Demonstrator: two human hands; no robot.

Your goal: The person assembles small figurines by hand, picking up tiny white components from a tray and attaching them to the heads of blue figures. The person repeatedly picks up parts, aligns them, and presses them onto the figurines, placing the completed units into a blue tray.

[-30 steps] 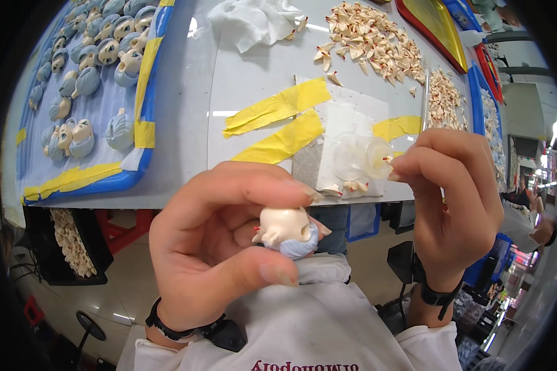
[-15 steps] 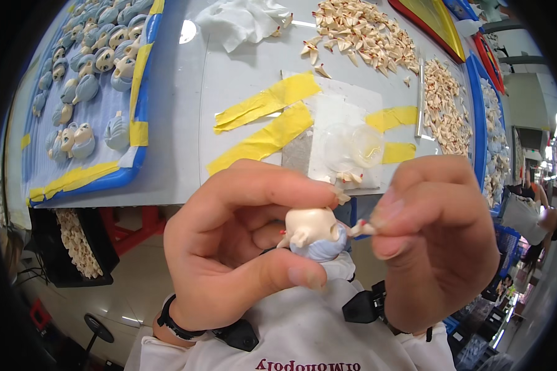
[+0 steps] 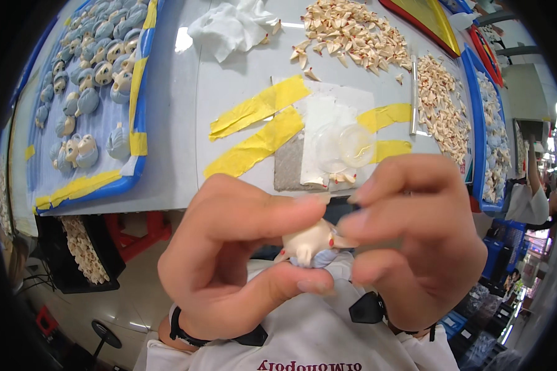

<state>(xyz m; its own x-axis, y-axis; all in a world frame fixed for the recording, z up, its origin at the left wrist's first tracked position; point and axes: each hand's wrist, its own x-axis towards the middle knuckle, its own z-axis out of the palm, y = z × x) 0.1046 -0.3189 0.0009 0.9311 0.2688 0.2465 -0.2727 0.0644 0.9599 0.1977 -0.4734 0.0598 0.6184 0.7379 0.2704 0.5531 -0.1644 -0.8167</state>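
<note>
Between the thumb and fingers of my left hand (image 3: 223, 247) is a small doll head (image 3: 308, 242), cream-coloured with blue hair and red-tipped points at its sides. A pale ear-like piece (image 3: 343, 242) with a red spot sticks out of the head's right side. Beside it is my right hand (image 3: 421, 238), slightly blurred, its thumb and fingers apart. The right fingertips are close to the piece; whether they touch it I cannot tell. Just beyond, two clear shallow cups (image 3: 356, 146) rest on a white sheet (image 3: 319, 102) with a few loose ear-like pieces (image 3: 342, 178) at its near edge.
A blue tray (image 3: 141, 117) of blue-haired doll heads is at the left. Piles of ear-like pieces (image 3: 353, 34) lie at the far side and right. Yellow tape (image 3: 260, 108) strips and a crumpled white cloth (image 3: 232, 28) are on the table. A black bin (image 3: 56, 260) of pieces stands below.
My right hand has brought the small red-tipped piece to the doll head, where it now sticks out of the side. The right fingers have spread apart. My left hand has tilted the head.
</note>
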